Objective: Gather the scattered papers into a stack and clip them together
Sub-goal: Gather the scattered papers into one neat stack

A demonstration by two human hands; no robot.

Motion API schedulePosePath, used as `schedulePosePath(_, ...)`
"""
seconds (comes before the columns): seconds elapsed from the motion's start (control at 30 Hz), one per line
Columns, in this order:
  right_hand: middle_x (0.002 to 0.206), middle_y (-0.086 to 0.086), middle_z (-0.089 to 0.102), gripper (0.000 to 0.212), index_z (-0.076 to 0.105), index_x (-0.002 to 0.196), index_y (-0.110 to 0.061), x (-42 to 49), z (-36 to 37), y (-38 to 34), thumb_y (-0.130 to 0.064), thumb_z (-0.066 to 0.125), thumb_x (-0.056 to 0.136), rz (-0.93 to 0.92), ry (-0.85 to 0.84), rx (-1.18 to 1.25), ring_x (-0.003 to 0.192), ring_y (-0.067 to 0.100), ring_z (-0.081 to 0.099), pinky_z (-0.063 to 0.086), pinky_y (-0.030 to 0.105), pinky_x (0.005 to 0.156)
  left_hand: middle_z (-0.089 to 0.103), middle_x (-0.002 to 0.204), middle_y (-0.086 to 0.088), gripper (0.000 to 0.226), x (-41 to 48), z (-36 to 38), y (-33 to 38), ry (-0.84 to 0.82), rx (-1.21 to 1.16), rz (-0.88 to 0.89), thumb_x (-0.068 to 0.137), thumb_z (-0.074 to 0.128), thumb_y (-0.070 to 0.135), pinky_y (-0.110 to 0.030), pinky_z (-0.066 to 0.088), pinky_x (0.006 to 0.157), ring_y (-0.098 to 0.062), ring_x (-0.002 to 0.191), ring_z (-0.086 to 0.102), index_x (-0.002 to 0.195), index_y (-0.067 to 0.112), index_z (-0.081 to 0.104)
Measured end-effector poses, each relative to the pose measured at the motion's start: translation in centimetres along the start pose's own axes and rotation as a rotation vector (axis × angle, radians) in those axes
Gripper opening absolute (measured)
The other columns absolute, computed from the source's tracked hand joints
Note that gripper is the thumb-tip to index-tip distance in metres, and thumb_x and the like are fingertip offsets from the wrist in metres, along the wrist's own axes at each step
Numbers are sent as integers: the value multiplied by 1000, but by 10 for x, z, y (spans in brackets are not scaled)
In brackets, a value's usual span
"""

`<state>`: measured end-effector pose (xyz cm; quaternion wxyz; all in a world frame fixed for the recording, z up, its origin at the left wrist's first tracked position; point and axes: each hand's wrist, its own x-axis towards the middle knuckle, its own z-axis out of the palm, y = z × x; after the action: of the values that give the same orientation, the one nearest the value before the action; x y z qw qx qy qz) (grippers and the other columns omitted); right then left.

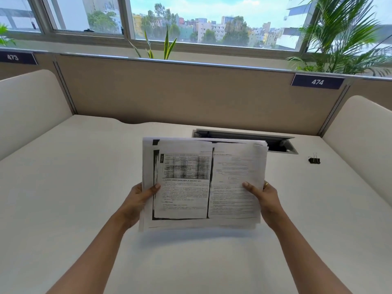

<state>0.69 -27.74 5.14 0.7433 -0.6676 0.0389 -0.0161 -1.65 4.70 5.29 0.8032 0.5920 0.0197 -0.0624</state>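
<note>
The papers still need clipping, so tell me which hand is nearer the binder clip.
Right. The right hand grips the paper stack's right edge, with the binder clip beyond it to the right on the desk. The left hand holds the far edge.

Paper stack [203,183] held between both hands above desk [63,187], apparently clear of surface. Left hand [137,200] at stack's left edge, right hand [267,198] at right edge, thumbs on top sheet. Binder clip [314,160] on desk, right of and beyond right hand, well apart from stack. Cable hatch [282,142] in desk beyond hands, partly hidden behind stack. Partition [191,92] behind desk; plants [163,47] behind partition.
</note>
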Motion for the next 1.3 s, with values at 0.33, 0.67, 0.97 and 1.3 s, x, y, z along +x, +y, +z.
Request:
schedulePosePath(0.33,78,-2,73,43,70,79,-16,-9,-3,-8,-36,86,44,-112,29,48,81,20,67,54,26,63,75,95,1,63,12,14,16,-33,188,155,30,89,49,-21,56,71,-13,89,70,86,24,75)
schedulePosePath(0.67,83,3,70,21,69,81,-21,-5,0,-14,-22,79,63,-142,48,-14,83,28,63,55,37,68,74,82,13,30,16,21,17,33,222,185,81,62,1,-16,53,65,-3,78,68,84,29,72)
schedulePosePath(0.97,90,0,74,73,71,89,-18,-3,-5,-6,-54,88,27,-107,-77,-40,87,19,68,56,34,73,75,87,10,41,13,19,13,-51,235,179,39,83,29,-16,53,64,-6,82,70,79,36,76)
schedulePosePath(1.3,74,-8,74,30,72,73,-23,0,5,-10,-26,83,45,-116,-18,-32,80,21,66,57,32,65,74,86,14,47,16,23,13,-11,228,213,77,63,-6,-17,54,67,-3,81,69,77,40,75)
